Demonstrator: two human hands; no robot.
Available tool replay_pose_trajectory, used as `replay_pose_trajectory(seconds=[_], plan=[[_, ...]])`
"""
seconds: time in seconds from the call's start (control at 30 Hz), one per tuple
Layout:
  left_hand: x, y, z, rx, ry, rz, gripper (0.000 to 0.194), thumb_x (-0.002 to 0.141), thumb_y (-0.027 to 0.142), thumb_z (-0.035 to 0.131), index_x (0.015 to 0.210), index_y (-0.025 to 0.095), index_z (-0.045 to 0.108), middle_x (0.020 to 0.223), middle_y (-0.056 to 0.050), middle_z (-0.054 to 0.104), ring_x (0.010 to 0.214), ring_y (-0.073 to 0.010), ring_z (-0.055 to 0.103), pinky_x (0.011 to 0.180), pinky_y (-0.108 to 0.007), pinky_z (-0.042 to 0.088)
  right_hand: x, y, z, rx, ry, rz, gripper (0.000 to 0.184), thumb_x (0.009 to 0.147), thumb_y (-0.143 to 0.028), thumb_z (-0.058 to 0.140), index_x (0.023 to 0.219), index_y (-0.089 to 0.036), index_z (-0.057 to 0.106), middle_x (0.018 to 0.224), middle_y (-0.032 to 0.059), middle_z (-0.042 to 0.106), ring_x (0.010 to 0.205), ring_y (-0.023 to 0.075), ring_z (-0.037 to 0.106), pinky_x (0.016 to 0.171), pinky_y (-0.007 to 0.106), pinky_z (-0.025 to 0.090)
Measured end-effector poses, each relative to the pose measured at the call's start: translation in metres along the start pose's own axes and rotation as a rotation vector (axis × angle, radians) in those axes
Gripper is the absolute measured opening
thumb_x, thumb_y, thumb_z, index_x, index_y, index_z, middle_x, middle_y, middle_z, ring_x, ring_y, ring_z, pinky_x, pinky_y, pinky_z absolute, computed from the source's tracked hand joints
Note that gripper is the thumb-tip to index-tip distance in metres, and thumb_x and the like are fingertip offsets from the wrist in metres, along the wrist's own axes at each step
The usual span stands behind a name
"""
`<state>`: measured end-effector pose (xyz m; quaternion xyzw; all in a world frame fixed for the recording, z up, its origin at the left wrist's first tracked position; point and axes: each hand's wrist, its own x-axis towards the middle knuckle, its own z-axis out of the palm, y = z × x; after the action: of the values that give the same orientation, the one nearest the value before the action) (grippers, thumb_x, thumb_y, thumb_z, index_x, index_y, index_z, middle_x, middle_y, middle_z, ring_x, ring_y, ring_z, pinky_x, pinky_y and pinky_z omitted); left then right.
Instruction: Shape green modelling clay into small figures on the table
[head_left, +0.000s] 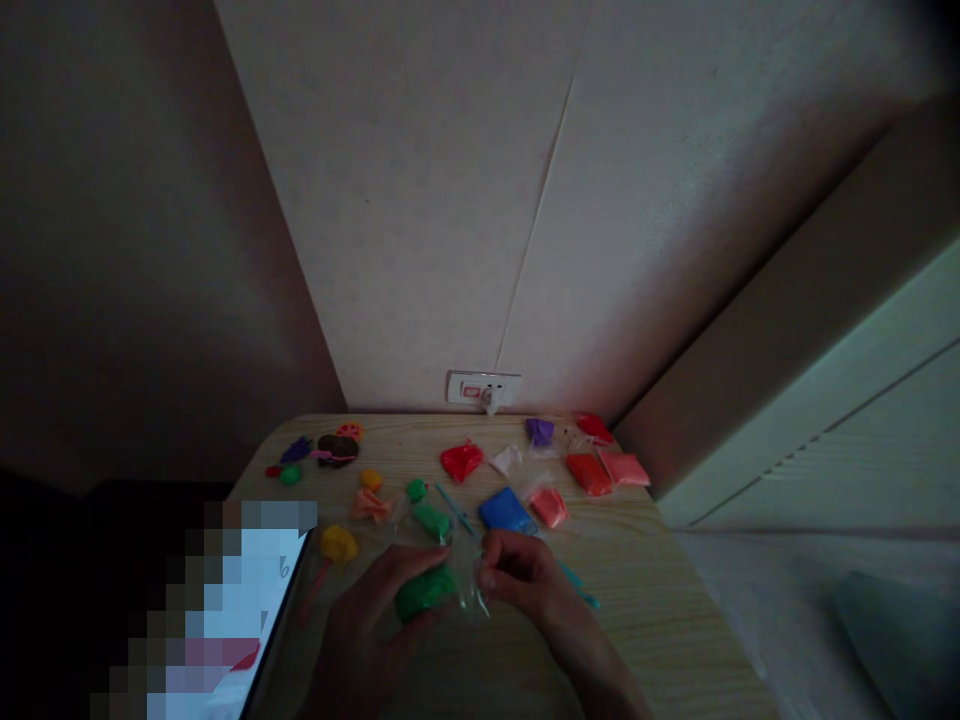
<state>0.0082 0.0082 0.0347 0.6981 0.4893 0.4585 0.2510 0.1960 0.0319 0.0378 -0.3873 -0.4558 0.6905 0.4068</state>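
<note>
Between the thumb and fingers of my left hand (pixel 367 615) is a clear plastic packet of dark green modelling clay (pixel 426 592). My right hand (pixel 525 580) pinches the packet's loose clear end (pixel 472 590), to the right of the clay. Just beyond my hands lie a lighter green piece of clay (pixel 431 519) and a small green ball (pixel 417 489). A thin blue stick (pixel 454 508) rests beside them. Behind my right hand is a blue clay packet (pixel 508 511), and a teal tool (pixel 579 584) is partly hidden by that hand.
A lit screen (pixel 247 600), partly pixelated, stands at the table's left edge. Red (pixel 462 460), orange (pixel 589 474) and purple (pixel 539 432) clay packets lie toward the back. Small shaped clay pieces (pixel 337 450) sit at the back left. A wall socket (pixel 484 388) holds a plug.
</note>
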Motion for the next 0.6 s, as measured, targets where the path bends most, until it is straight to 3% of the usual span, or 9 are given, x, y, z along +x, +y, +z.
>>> replay_pose_trajectory(seconds=[0.33,0.43,0.6], plan=[[0.0,-0.008,0.0,-0.151,-0.048,-0.252,0.024,0.068,0.016,0.07,0.089,0.028,0.073,0.09,-0.001,0.075,0.087,-0.0215,0.07,0.08,-0.03,0.057,-0.003,-0.004,0.001,-0.076,-0.03,-0.018,0.041,0.07,-0.053,0.071,0.061,-0.018,0.052,0.057,-0.0047,0.049,0.057,0.0104,0.045,0.059,0.023,0.035],[-0.001,-0.011,0.006,-0.181,-0.038,-0.323,0.034,0.068,0.017,0.069,0.1,0.026,0.07,0.1,-0.004,0.074,0.097,-0.0237,0.068,0.086,-0.033,0.055,-0.001,0.0,-0.001,-0.125,-0.021,-0.026,0.041,0.072,-0.054,0.068,0.062,-0.019,0.051,0.059,-0.0049,0.047,0.058,0.0106,0.044,0.059,0.023,0.035],[-0.006,-0.019,0.011,-0.363,-0.198,-0.373,0.063,0.061,0.029,0.079,0.121,0.024,0.06,0.118,-0.01,0.067,0.108,-0.0278,0.063,0.09,-0.037,0.053,-0.002,0.008,-0.002,-0.331,0.058,-0.118,0.035,0.081,-0.052,0.06,0.07,-0.019,0.055,0.066,-0.0028,0.051,0.066,0.0132,0.048,0.064,0.024,0.039]])
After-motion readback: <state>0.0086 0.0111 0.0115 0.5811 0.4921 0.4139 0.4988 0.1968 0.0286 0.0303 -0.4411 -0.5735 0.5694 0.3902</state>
